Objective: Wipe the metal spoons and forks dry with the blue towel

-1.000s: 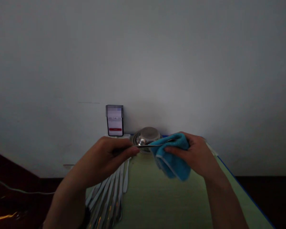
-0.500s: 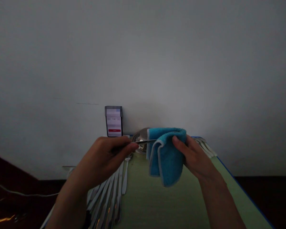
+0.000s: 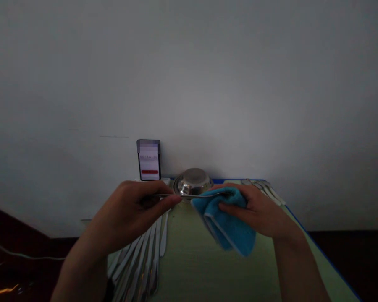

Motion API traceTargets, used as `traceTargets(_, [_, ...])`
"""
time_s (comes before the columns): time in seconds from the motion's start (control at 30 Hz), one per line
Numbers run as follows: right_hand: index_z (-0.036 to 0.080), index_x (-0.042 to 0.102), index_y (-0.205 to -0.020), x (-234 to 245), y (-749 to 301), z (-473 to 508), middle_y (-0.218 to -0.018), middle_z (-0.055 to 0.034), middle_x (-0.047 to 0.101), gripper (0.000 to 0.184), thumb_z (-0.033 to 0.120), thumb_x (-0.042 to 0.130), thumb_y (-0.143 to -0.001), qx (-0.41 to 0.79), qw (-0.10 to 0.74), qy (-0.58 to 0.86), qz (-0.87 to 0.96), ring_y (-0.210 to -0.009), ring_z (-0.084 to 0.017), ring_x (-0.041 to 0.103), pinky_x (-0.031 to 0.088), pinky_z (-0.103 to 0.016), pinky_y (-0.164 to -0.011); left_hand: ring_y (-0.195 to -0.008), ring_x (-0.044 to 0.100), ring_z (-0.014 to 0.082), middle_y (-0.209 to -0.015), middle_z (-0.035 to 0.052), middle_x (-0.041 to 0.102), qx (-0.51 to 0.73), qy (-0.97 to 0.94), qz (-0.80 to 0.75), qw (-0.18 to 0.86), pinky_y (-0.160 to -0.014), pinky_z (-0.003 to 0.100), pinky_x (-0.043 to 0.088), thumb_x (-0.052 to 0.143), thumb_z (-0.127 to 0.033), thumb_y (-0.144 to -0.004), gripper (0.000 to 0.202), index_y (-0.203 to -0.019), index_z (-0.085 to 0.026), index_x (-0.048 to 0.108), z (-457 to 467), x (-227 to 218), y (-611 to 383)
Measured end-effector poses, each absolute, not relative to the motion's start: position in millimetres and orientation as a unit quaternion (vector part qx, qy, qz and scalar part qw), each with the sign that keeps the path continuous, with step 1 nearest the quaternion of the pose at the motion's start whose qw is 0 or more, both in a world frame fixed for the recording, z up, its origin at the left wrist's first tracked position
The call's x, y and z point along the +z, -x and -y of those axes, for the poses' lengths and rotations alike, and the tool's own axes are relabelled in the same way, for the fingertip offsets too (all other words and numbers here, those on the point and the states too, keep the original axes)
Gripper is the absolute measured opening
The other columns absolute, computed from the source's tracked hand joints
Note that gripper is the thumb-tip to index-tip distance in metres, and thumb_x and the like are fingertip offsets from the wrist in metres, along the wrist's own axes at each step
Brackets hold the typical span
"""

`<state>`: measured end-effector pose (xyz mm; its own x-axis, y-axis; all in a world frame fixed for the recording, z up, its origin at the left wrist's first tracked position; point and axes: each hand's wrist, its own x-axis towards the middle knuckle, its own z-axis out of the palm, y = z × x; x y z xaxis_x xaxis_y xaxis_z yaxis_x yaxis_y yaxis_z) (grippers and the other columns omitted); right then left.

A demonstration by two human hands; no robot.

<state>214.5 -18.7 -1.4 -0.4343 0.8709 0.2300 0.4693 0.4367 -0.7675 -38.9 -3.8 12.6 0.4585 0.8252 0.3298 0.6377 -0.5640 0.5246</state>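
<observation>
We've got a slim metal utensil [image 3: 191,196] held roughly level over the near side of an upturned bowl [image 3: 194,179], above the table. Our left hand [image 3: 140,207] pinches its left end between thumb and fingers; thumb tip lies along the shaft. Our right hand [image 3: 261,212] pinches a blue cloth [image 3: 231,222] around the right end, thumb on the near side. Utensil head is tucked in the folds, so we can't tell its type.

Cloth: soft, matte, looks like terry, paler stitched hem, folded over with corners hanging toward the near right. Shaft: thin, smooth, dull grey shine.

Bowl: polished metal, round, flat base up, wider rim below, at the far edge by the plain matte grey wall [image 3: 189,84]. Left of it, a phone [image 3: 149,163] stands upright, flat dark-edged slab, lit screen, red bar low down.

Table [image 3: 214,268]: pale green top, smooth, blue edge strip. Near left, we have a fan of long flat metal cutlery [image 3: 148,251], handles tapering, partly behind our left forearm. Far right corner: second bunch of cutlery [image 3: 272,195], pale handles, partly behind our right hand. Thin white cable [image 3: 28,256] runs off left over a dark glossy surface.
</observation>
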Motion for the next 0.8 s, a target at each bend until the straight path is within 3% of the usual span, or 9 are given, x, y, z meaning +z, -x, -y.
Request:
traceTargets(0.2, [0.028, 0.061, -0.107, 2.9, -216.2, 20.8, -0.099, 0.0029, 0.068, 0.025, 0.024, 0.054, -0.083, 0.277, 0.297, 0.424, 0.809, -0.088, -0.012, 0.061, 0.045, -0.023, -0.077, -0.042, 0.041, 0.0053, -0.049, -0.0063, 0.049, 0.281, -0.848, -0.409, 0.185, -0.04, 0.015, 0.031, 0.053, -0.036, -0.082, 0.02, -0.078, -0.019, 0.061, 5.9, 10.7, 26.2])
traceTargets(0.33, [0.028, 0.062, -0.107, 3.4, -214.7, 23.9, -0.09, 0.0042, 0.069, 0.027, 0.02, 0.054, -0.082, 0.269, 0.253, 0.433, 0.822, -0.078, -0.011, 0.062, 0.044, -0.021, -0.07, -0.043, 0.043, 0.0048, -0.05, -0.0066, 0.051, 0.266, -0.862, -0.396, 0.174, -0.042, 0.015, 0.032, 0.054, -0.035, -0.082, 0.018, -0.078, -0.02, 0.062, 7.0, 8.3, 25.7])
traceTargets(0.57, [0.022, 0.065, -0.092, 3.7, -205.0, 29.3, -0.085, 0.0009, 0.068, 0.016, 0.023, 0.051, -0.084, 0.248, 0.186, 0.424, 0.851, -0.075, -0.013, 0.06, 0.042, -0.023, -0.068, -0.043, 0.043, 0.0063, -0.049, -0.0059, 0.05, 0.213, -0.875, -0.395, 0.18, -0.042, 0.018, 0.03, 0.049, -0.037, -0.085, 0.024, -0.073, -0.019, 0.059, 10.9, 11.8, 21.2])
traceTargets(0.67, [0.02, 0.064, -0.089, 3.5, -201.8, 29.4, -0.08, -0.0002, 0.067, 0.019, 0.028, 0.047, -0.086, 0.254, 0.161, 0.409, 0.862, -0.071, -0.013, 0.059, 0.041, -0.023, -0.065, -0.05, 0.048, 0.0073, -0.059, -0.0049, 0.055, 0.223, -0.875, -0.38, 0.202, -0.048, 0.019, 0.036, 0.043, -0.032, -0.088, 0.017, -0.085, -0.02, 0.054, 13.6, 12.2, 20.9])
traceTargets(0.8, [0.019, 0.063, -0.085, 3.5, -203.3, 28.6, -0.071, 0.0003, 0.064, 0.026, 0.036, 0.044, -0.088, 0.245, 0.153, 0.411, 0.864, -0.063, -0.012, 0.056, 0.039, -0.023, -0.06, -0.075, 0.055, 0.0095, -0.085, -0.0003, 0.06, 0.294, -0.853, -0.367, 0.226, -0.066, 0.019, 0.044, 0.039, -0.025, -0.09, 0.013, -0.099, -0.02, 0.047, 14.7, 11.7, 30.8])
